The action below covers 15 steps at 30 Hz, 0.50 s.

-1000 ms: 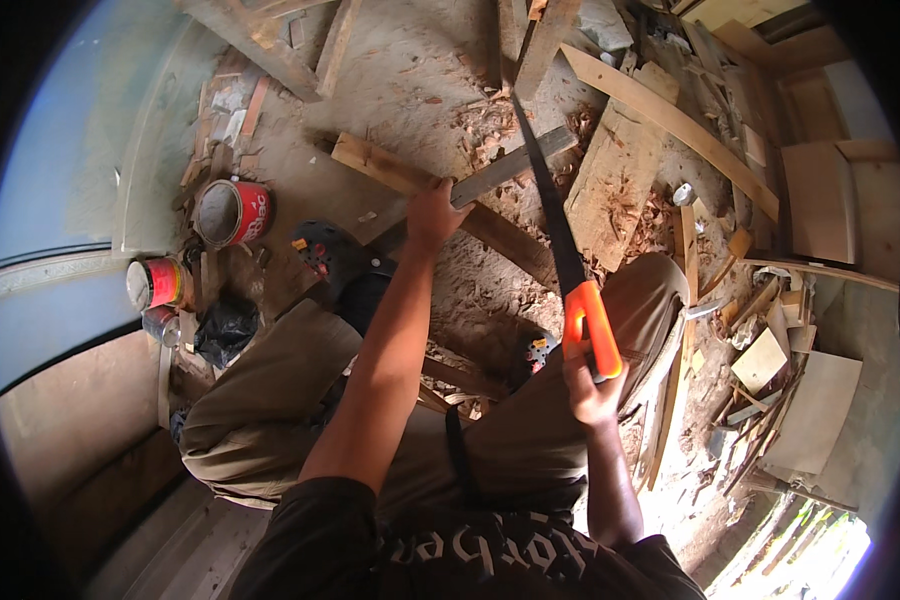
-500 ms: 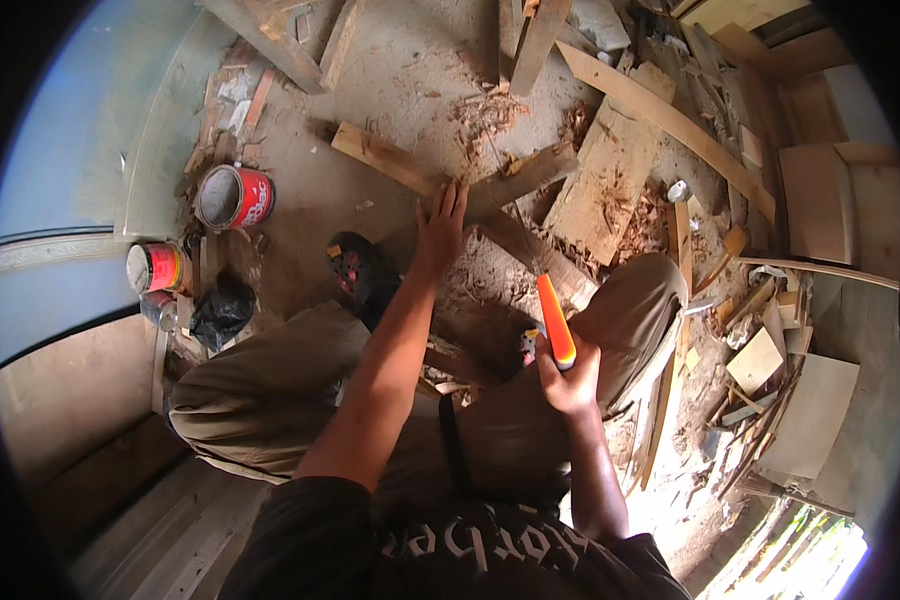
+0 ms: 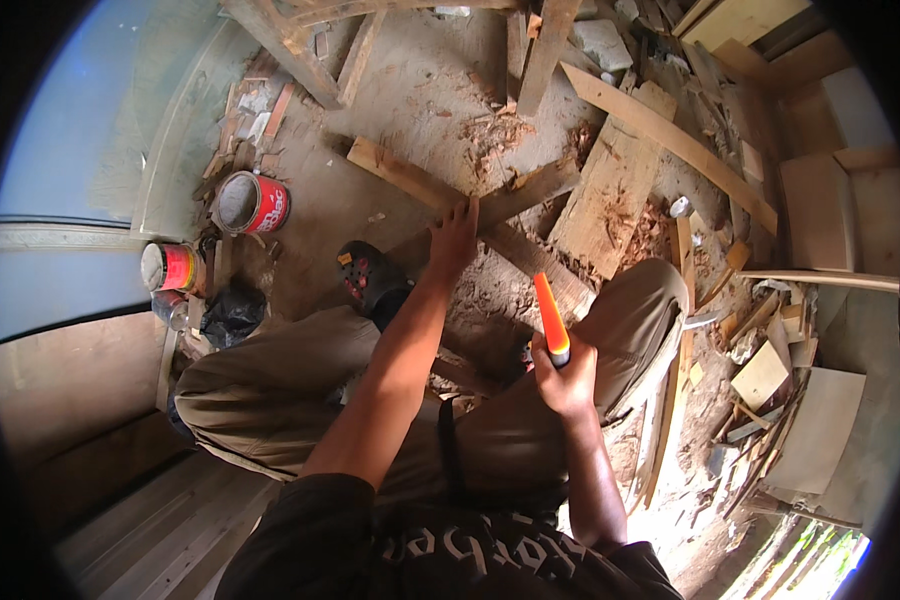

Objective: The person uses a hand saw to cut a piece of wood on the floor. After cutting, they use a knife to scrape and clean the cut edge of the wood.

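My left hand (image 3: 454, 242) rests on a wooden board (image 3: 400, 175), its fingers curled over the wood. That board lies at a slant and crosses a darker length of timber (image 3: 532, 195) just beyond the fingertips. In my right hand (image 3: 570, 382) is a tool with a tapered orange handle (image 3: 550, 315), black at its end. The fingers wrap round the black part, and the orange part points away from me towards the boards. The tool's working end is too faint to make out. One dark clog (image 3: 370, 278) shows left of the boards.
Two red paint tins (image 3: 267, 205) (image 3: 175, 268) and a black plastic bag (image 3: 233, 315) stand at the left. Trestle-like timber legs (image 3: 545, 60) rise at the far side. A long plank (image 3: 670, 140), wood shavings and offcuts (image 3: 760, 375) lie at the right.
My left hand's fingers, stretched out before, now look more bent over the board. The orange-handled tool has shifted slightly and its handle looks shorter. The whole view has moved a little.
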Motion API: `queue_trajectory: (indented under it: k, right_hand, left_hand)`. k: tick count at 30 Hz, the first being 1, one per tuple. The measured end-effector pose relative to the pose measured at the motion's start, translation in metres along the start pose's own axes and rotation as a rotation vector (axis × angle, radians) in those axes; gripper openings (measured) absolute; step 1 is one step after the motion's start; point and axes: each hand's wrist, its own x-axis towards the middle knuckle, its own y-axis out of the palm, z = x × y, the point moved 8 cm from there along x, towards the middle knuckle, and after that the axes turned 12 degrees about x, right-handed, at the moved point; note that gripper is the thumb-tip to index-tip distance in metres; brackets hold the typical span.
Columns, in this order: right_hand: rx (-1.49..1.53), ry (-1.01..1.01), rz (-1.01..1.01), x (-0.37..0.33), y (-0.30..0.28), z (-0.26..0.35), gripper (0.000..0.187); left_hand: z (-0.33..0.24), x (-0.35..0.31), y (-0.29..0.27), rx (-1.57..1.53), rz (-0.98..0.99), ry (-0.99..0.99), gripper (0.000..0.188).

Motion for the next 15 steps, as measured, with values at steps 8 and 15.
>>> queue_trajectory:
  k: [8, 15]
  right_hand:
    - [0.068, -0.030, 0.018, 0.005, -0.001, -0.003, 0.007]
    - [0.023, -0.017, 0.038, 0.030, -0.017, -0.003, 0.010]
  left_hand:
    - [-0.007, 0.033, -0.024, -0.018, -0.078, 0.062, 0.084]
    - [0.047, 0.051, -0.003, -0.721, -0.112, -0.308, 0.049]
